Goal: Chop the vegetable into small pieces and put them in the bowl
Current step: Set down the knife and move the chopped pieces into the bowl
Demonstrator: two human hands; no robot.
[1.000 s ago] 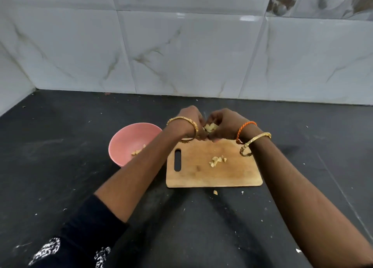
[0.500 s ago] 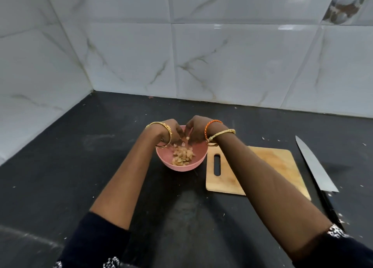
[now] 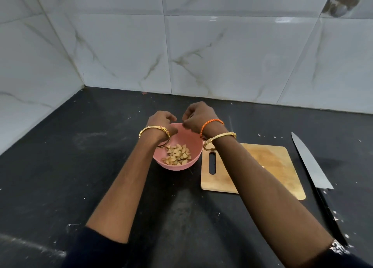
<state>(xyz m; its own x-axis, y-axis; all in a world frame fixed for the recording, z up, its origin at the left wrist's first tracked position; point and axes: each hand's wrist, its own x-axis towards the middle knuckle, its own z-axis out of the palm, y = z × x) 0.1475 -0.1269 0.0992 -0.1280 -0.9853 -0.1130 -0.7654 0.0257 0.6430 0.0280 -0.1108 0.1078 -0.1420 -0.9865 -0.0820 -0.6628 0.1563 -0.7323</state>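
A pink bowl (image 3: 194, 146) stands on the black counter with several small beige vegetable pieces (image 3: 178, 155) lying in it. My left hand (image 3: 161, 122) hovers over the bowl's far left rim. My right hand (image 3: 198, 116) hovers over its far right rim. On both hands the fingers hang loosely curled, pointing down, and I see nothing in them. To the right of the bowl lies the wooden cutting board (image 3: 268, 162), partly hidden by my right forearm; its visible surface is bare.
A large knife (image 3: 311, 164) lies on the counter just right of the board, tip pointing away, handle near my right sleeve. White tiled walls meet in a corner at the back left. Small scraps dot the black counter (image 3: 101, 166).
Both hands carried vegetable pieces from the board leftward to the bowl and let them fall in. The pile in the bowl has grown, and the hands have since risen a little.
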